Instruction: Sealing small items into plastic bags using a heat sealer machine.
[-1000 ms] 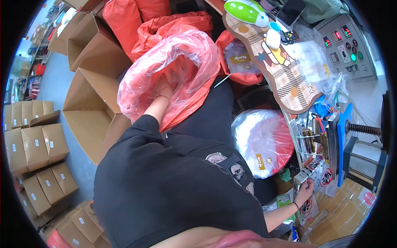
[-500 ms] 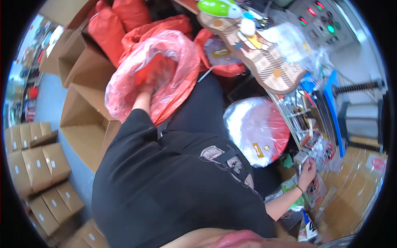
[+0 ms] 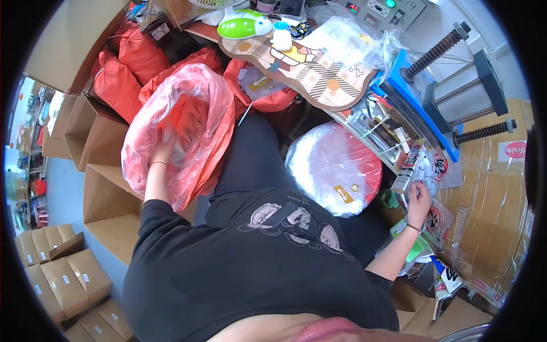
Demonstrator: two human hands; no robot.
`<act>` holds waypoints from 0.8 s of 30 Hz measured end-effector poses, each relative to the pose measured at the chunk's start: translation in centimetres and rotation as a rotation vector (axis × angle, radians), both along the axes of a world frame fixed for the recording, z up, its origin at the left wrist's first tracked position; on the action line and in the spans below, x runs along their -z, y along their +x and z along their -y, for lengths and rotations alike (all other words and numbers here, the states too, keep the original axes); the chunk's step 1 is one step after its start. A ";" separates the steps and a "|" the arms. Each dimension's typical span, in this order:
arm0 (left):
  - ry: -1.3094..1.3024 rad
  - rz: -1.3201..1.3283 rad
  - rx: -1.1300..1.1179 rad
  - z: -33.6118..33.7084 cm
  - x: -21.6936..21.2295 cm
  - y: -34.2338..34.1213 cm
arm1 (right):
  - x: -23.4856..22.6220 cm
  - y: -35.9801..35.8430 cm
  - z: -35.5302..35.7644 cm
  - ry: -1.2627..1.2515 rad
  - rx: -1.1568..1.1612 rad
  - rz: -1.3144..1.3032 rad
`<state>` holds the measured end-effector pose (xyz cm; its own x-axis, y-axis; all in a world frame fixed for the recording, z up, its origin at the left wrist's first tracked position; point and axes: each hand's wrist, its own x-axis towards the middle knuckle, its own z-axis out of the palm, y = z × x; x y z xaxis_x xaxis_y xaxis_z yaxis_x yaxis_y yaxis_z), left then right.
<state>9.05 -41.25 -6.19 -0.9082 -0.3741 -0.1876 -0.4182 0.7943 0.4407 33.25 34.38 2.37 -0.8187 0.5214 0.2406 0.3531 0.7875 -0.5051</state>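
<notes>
A large translucent red plastic bag [image 3: 137, 162] gapes at my left, its rim standing up in folds. My left hand [image 3: 165, 142] reaches down inside it, over red-orange contents [image 3: 191, 119]; blur and the bag's inside hide what its fingers do. Over at the right, my right hand [image 3: 419, 199] is closed, its thumb and fingers at the lower end of a narrow printed box [image 3: 405, 171]. Between my hands, a round plastic-wrapped bundle [image 3: 333, 171], clear and red with a gold label, rests beside my leg.
Tied red bags [image 3: 117, 80] stand beyond the open one. Open cardboard cartons [image 3: 111, 196] flank it on the left. A wavy-edged patterned mat [image 3: 336, 85] lies on the bench, near a blue press [image 3: 424, 108]. A large taped carton [image 3: 484, 199] stands far right.
My view has shifted, so the scene sits farther left and the press shows more fully. My left hand remains inside the bag, and my right hand stays at the printed box.
</notes>
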 end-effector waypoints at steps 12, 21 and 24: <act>0.695 -0.528 0.602 -14.8 -25.2 6.9 | -6.8 -3.4 17.0 -0.260 -0.382 -0.306; 1.228 0.377 1.116 -29.1 -19.7 5.0 | -3.7 -5.2 20.8 -1.452 -0.746 -0.031; 1.443 0.541 1.276 -30.6 -17.3 6.0 | -2.2 -2.9 20.9 -1.704 -0.593 -0.164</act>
<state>15.05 -10.64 11.10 -0.2356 0.9719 0.0021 -0.2886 -0.0720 0.9547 30.40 13.52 4.58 -0.9930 -0.0644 -0.0988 0.1178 -0.5844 -0.8028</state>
